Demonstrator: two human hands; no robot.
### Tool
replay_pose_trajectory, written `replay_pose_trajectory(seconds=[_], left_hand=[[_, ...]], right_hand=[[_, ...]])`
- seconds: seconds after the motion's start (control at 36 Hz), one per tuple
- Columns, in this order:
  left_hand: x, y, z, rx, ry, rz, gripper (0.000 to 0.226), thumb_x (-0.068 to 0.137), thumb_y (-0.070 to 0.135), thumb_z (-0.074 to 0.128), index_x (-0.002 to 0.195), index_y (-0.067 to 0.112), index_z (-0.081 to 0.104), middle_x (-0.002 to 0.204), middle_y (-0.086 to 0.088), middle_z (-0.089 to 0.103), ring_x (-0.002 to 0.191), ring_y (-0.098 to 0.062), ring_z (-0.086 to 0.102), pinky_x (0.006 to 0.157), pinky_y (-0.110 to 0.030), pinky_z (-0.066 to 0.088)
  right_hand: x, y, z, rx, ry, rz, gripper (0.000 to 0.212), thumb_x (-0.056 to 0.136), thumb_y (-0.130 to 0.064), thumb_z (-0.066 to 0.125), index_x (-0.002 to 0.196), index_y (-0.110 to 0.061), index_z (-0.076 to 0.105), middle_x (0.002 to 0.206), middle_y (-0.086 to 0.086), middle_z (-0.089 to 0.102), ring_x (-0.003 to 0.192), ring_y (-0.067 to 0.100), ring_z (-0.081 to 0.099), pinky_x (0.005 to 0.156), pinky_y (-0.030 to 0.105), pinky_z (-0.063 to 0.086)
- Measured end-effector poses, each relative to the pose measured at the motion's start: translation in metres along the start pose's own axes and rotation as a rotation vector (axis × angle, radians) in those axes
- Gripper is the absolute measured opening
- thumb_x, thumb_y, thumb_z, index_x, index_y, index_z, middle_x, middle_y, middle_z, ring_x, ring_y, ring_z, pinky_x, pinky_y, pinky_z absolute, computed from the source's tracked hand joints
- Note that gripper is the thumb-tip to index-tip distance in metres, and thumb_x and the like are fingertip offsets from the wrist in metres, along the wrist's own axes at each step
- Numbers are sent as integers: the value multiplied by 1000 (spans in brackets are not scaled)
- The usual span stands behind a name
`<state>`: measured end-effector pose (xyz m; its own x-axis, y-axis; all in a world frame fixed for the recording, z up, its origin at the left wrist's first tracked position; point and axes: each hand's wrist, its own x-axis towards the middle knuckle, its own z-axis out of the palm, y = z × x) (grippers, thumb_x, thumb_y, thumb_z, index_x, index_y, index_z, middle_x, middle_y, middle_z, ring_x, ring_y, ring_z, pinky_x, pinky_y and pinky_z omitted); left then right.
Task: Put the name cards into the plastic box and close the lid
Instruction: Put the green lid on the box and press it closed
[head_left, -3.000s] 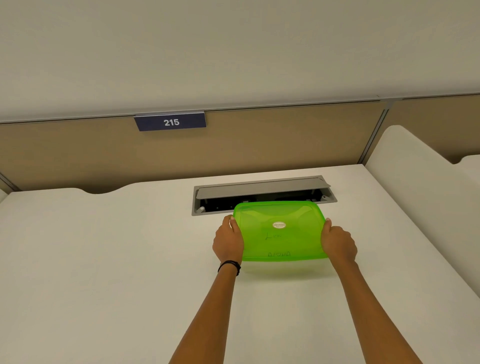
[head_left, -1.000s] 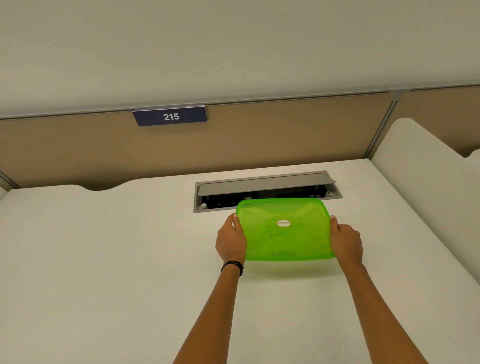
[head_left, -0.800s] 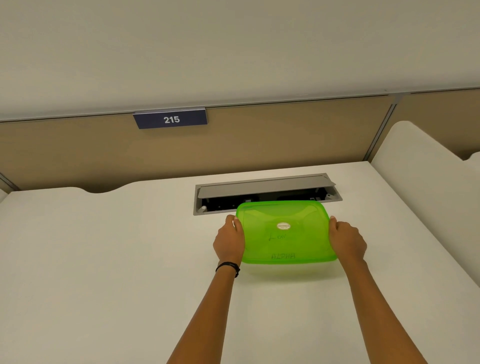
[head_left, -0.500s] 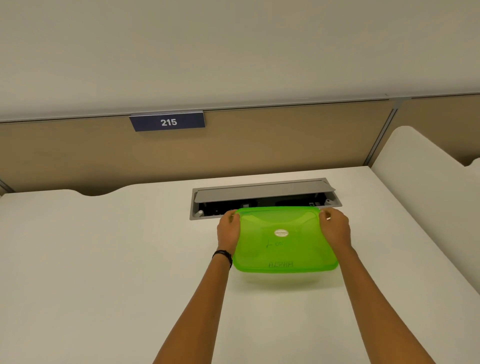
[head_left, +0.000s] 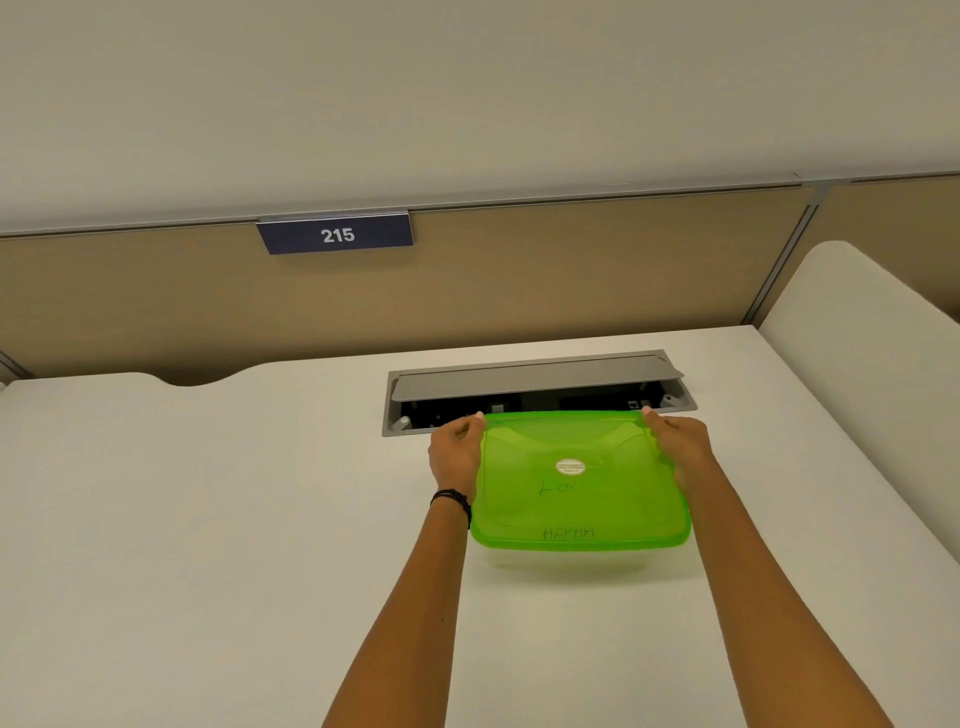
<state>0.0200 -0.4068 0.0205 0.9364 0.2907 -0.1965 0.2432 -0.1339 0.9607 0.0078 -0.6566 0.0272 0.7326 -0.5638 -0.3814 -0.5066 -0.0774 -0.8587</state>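
Note:
A translucent green lid (head_left: 582, 478) with a round white sticker and handwritten words lies on top of the clear plastic box (head_left: 571, 558), whose body shows only as a pale strip under the lid's near edge. My left hand (head_left: 457, 454) grips the lid's far left corner. At the far right corner my right hand (head_left: 680, 447) holds the lid the same way, fingers curled over the rim. The name cards are hidden from view.
The box stands on a white desk (head_left: 208, 519). Just behind it an open grey cable hatch (head_left: 535, 382) is set into the desk. A tan partition with a blue "215" sign (head_left: 336, 235) closes the back, and a white divider (head_left: 857, 332) rises at the right.
Both hands have slid from the middle of the lid's side edges to its far corners. The box has stayed in place on the desk.

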Motion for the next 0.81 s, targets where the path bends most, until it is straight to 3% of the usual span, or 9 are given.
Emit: replay_pose_trajectory(seconds=[0.08, 0.14, 0.28, 0.33, 0.42, 0.5, 0.56, 0.72, 0.81], left_hand=[[2, 0, 0, 31, 5, -4, 31, 92, 27, 60, 107, 2, 71, 106, -16, 72, 101, -29, 64, 85, -28, 45], [4, -1, 0, 30, -2, -2, 31, 92, 26, 60, 106, 2, 71, 105, -16, 73, 98, -28, 64, 82, -25, 44], [3, 1, 2, 25, 9, -22, 29, 91, 27, 61, 104, 4, 73, 102, -14, 73, 84, -17, 57, 79, -24, 42], [3, 1, 2, 13, 15, -29, 29, 90, 27, 62, 104, 4, 73, 102, -14, 73, 84, -18, 58, 79, -24, 42], [3, -1, 2, -18, 19, -50, 30, 90, 28, 62, 106, 4, 72, 104, -14, 73, 93, -24, 63, 82, -26, 45], [2, -1, -1, -54, -20, -65, 31, 90, 26, 62, 107, 2, 71, 106, -16, 72, 93, -25, 63, 84, -28, 47], [1, 1, -6, -86, -91, -79, 32, 91, 23, 62, 111, -1, 68, 111, -20, 70, 96, -27, 62, 94, -36, 51], [-8, 8, -8, -47, -143, -71, 33, 95, 15, 54, 123, -2, 60, 127, -20, 61, 120, -34, 56, 106, -44, 44], [-20, 4, -4, -1, -112, -68, 38, 97, 15, 49, 132, 2, 53, 137, -16, 54, 128, -31, 49, 111, -45, 38]], right_hand=[[-1, 2, 2, 45, 6, -17, 35, 88, -30, 64, 92, 5, 66, 85, 15, 51, 75, 23, 46, 68, 33, 39], [0, 4, 2, 63, 11, -21, 28, 87, -30, 64, 77, -4, 59, 79, 14, 48, 68, 21, 42, 66, 32, 37], [3, 6, 2, 70, 17, -26, 30, 87, -29, 66, 68, -9, 52, 66, 7, 42, 59, 17, 36, 58, 28, 32], [3, 8, 3, 68, 28, -33, 36, 87, -29, 66, 62, -5, 54, 62, 7, 41, 58, 18, 36, 56, 28, 32], [3, 10, 4, 86, 57, -50, 43, 87, -27, 66, 77, 15, 61, 68, 11, 45, 66, 22, 39, 63, 32, 35], [1, 11, 5, 34, 82, -79, 44, 87, -29, 66, 51, -10, 49, 54, 5, 36, 53, 16, 32, 53, 28, 30], [-1, 11, 5, 5, 112, -110, 51, 87, -29, 65, 46, -15, 39, 50, 3, 32, 49, 15, 28, 50, 26, 27], [-7, 6, 3, -35, 118, -95, 51, 86, -30, 66, 45, -14, 40, 49, 3, 33, 48, 15, 30, 49, 26, 28], [-15, 2, -2, -81, 106, -129, 34, 87, -32, 65, 61, -10, 62, 63, 5, 55, 67, 24, 53, 62, 29, 45]])
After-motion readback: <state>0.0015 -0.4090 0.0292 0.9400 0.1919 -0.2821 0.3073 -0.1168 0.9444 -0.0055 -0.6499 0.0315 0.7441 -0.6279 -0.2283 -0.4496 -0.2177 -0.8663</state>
